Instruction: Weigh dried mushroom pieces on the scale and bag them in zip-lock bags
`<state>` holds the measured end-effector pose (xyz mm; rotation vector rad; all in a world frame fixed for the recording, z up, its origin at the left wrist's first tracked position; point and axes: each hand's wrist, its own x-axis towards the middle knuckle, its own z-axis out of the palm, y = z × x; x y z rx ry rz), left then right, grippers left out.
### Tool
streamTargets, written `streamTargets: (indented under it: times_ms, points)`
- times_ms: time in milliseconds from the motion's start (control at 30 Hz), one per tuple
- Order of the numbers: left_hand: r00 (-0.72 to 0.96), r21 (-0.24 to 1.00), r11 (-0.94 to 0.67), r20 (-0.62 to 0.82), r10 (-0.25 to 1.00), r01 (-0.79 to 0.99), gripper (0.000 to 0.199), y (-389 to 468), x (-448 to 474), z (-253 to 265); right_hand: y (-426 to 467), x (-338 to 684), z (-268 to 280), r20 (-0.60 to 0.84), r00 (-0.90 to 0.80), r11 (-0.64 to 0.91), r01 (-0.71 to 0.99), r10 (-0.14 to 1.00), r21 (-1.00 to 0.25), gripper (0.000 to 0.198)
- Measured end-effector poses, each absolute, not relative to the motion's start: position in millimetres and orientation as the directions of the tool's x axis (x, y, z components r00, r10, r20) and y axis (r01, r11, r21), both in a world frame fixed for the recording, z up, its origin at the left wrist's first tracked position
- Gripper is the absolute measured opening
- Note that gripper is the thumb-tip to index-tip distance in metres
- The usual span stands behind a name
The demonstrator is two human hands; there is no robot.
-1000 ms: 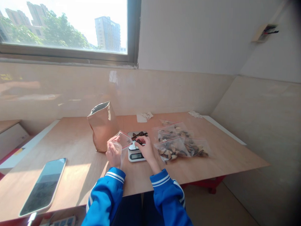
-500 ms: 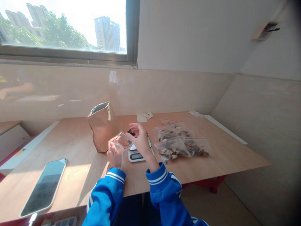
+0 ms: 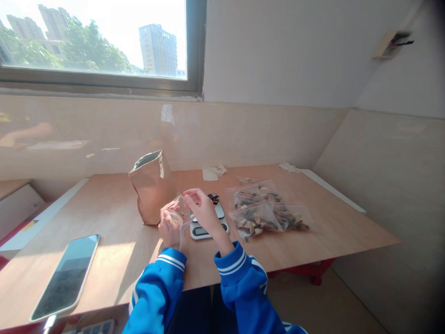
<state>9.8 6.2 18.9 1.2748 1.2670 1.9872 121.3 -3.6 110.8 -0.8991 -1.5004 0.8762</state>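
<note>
While close together — left hand (image 3: 169, 229) upright, right hand (image 3: 205, 212) aslant at bag (image 3: 185, 215)

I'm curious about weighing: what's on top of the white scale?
Dark pieces lie on the scale. The right hand blocks part of its top; anything there is hidden.

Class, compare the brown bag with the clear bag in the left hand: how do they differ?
The brown bag is opaque, while the clear bag is see-through. The brown bag looks larger than the clear bag. The brown bag stands unheld on the table; the clear bag is gripped by the left hand. Both have open mouths.
</note>
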Motion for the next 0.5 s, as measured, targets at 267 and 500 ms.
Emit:
streamTargets:
  times_ms: [267, 500]
  points:
    - [-0.608, 0.847, -0.52, 0.473, 0.638, 0.113, 0.044, 0.3, 14.3, 25.3, 19.7, 144.7, 87.2, 0.498, 0.15, 0.459, 0.233, 0.854, -0.857, 0.025]
    - [-0.63, 0.848, -0.499, 0.488, 0.603, 0.179, 0.046, 2.2, 10.1, 22.1, 37.1, 142.4, 45.9, 0.447, -0.14, 0.401, 0.719, 0.884, -0.568, 0.046]
